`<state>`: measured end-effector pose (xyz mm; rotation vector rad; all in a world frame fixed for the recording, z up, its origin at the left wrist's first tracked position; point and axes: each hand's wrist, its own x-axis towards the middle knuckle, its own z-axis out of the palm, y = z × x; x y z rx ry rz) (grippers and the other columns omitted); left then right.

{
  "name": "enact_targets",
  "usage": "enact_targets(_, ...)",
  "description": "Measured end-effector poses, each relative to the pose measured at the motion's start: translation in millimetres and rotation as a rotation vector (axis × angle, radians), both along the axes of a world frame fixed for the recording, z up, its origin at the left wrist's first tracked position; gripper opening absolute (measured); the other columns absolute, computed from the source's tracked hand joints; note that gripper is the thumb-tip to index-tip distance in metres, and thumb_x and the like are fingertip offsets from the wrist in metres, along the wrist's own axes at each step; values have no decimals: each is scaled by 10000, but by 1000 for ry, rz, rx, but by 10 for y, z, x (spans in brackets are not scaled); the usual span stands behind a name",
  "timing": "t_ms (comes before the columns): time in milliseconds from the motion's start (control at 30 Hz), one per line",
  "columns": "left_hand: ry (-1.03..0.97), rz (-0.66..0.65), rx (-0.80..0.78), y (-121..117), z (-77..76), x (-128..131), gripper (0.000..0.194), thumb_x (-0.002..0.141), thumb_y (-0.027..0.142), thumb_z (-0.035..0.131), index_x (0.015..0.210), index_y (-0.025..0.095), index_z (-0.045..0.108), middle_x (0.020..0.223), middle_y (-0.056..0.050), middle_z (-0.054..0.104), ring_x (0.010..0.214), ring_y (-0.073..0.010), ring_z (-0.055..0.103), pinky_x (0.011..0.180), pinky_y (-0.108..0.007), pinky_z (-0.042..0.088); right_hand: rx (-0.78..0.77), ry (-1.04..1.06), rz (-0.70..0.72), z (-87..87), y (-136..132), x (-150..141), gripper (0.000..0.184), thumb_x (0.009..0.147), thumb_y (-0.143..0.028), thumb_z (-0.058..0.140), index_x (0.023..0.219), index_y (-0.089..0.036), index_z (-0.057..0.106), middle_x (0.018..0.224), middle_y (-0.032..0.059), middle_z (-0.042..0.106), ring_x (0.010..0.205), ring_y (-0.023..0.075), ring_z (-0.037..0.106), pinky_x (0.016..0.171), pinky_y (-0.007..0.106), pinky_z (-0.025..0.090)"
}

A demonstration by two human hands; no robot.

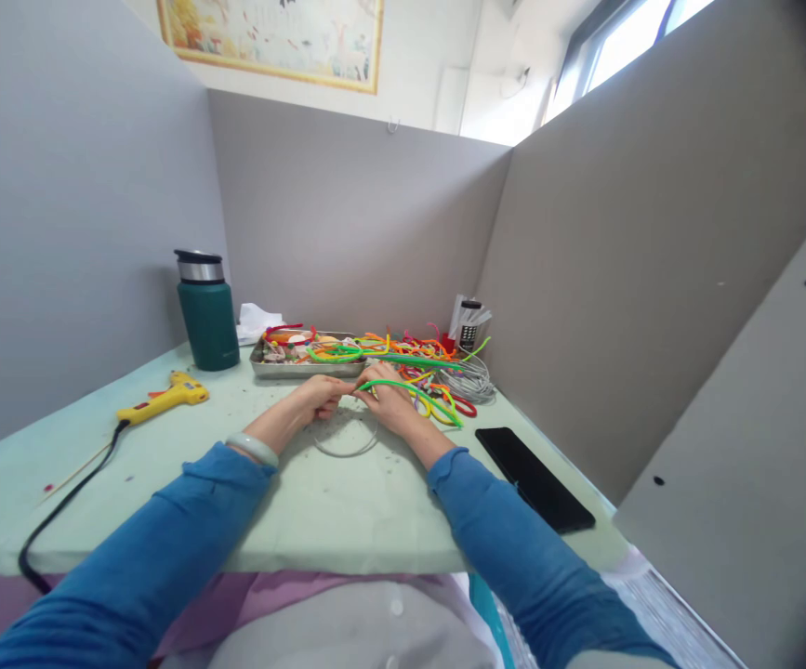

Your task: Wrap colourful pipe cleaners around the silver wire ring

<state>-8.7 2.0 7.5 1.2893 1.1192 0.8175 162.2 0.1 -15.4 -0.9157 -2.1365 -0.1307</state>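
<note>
Above the middle of the table, my left hand [320, 398] and my right hand [389, 401] meet at the fingertips, both closed in a pinch. A bright green pipe cleaner [430, 400] runs out from the pinch, over the back of my right hand and down to the right. Below the fingers hangs a thin grey wire loop [345, 454], its upper part hidden by my hands. My left fingers seem to grip this wire where it meets the green end; the exact contact is too small to make out.
Behind my hands are a metal tray [305, 370] of craft bits, piled coloured pipe cleaners [403, 349] and a grey wire coil [472, 379]. A green tumbler [208, 321] and corded yellow glue gun [165, 398] sit left. A black phone [535, 478] lies right; grey partitions [347, 204] surround the table.
</note>
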Motion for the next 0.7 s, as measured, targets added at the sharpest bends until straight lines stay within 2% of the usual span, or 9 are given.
enact_targets(200, -1, -31, 11, -3, 12, -4, 362, 571, 425, 712, 659, 177, 464, 412, 117, 187, 339, -21, 133, 364, -201, 59, 38, -5, 28, 1, 22, 6, 154, 852, -325, 486, 870, -194, 565, 908, 48, 566, 908, 178, 447, 802, 303, 313)
enact_targets(467, 35, -13, 40, -52, 44, 22, 377, 564, 386, 713, 608, 185, 397, 408, 116, 197, 345, -15, 140, 367, -196, 71, 44, -40, 80, 22, 22, -18, 190, 853, -357, 481, 840, -190, 569, 909, 58, 567, 891, 176, 446, 781, 305, 305)
enact_targets(600, 39, 4, 45, -10, -13, 10, 361, 570, 391, 703, 629, 185, 413, 413, 116, 201, 340, -17, 150, 367, -200, 77, 7, -13, 90, 17, 26, -24, 213, 851, -381, 477, 830, -191, 572, 887, 47, 561, 874, 167, 449, 776, 292, 316)
enact_targets(700, 56, -31, 40, 42, -74, -7, 344, 584, 411, 691, 670, 178, 453, 416, 113, 212, 341, -22, 164, 367, -205, 86, -39, 14, 92, 15, 20, -26, 247, 855, -406, 460, 828, -190, 577, 860, 40, 555, 864, 159, 452, 761, 276, 330)
